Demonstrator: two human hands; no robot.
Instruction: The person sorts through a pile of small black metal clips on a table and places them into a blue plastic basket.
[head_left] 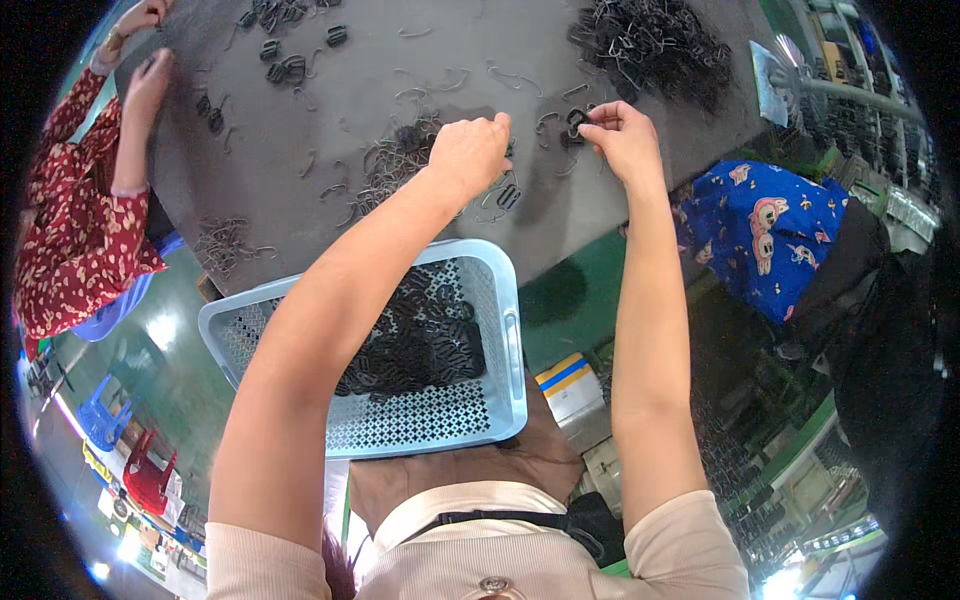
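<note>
My right hand (628, 140) pinches a small black plastic buckle (576, 121) between thumb and fingertips, just above the grey table. To its left, my left hand (468, 152) is closed, its back toward me, and what its fingers hold is hidden. Below the left hand's fingers, another black buckle (509, 196) with a thin wire hook shows against the table. A heap of thin metal hooks (385, 175) lies beside and partly under my left wrist. Under my left forearm, a light blue plastic basket (507, 350) holds a mass of black buckles (425, 340).
A large dark pile of buckles and hooks (650, 45) covers the table's far right. Several buckles (290, 70) and loose hooks lie across the grey table (370, 60). At the left, another person's hands (150, 80) work over the edge. A blue patterned cloth (765, 230) hangs at right.
</note>
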